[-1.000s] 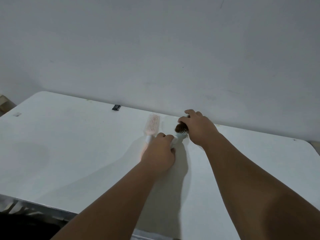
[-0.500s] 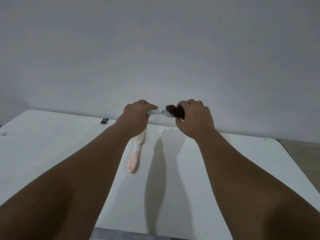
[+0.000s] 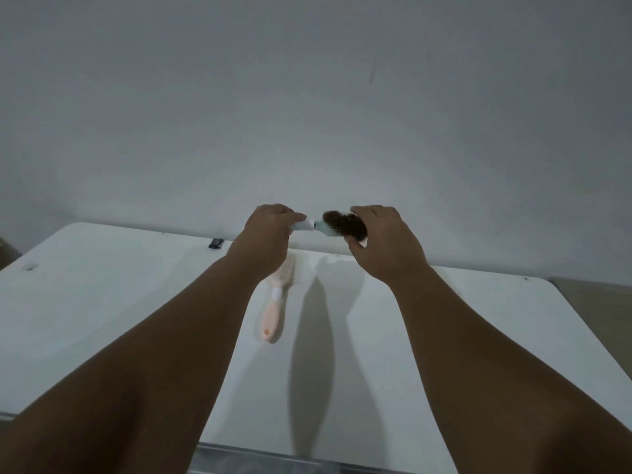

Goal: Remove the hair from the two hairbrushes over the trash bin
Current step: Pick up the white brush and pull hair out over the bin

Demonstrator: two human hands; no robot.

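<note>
brown hair (image 3: 345,226) on held hairbrush (image 3: 316,227)

Both my bare forearms reach forward — my left hand (image 3: 270,230) fisted tight, my right hand (image 3: 384,246) curled, fingers pinching.

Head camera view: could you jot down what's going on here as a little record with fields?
Left hand: grips the handle of a pale blue plastic hairbrush, held up in the air
Right hand: fingers on the clump of dark brown hair on the brush head
Second brush: pink plastic hairbrush lying on the white table
Trash bin: not in view
</note>
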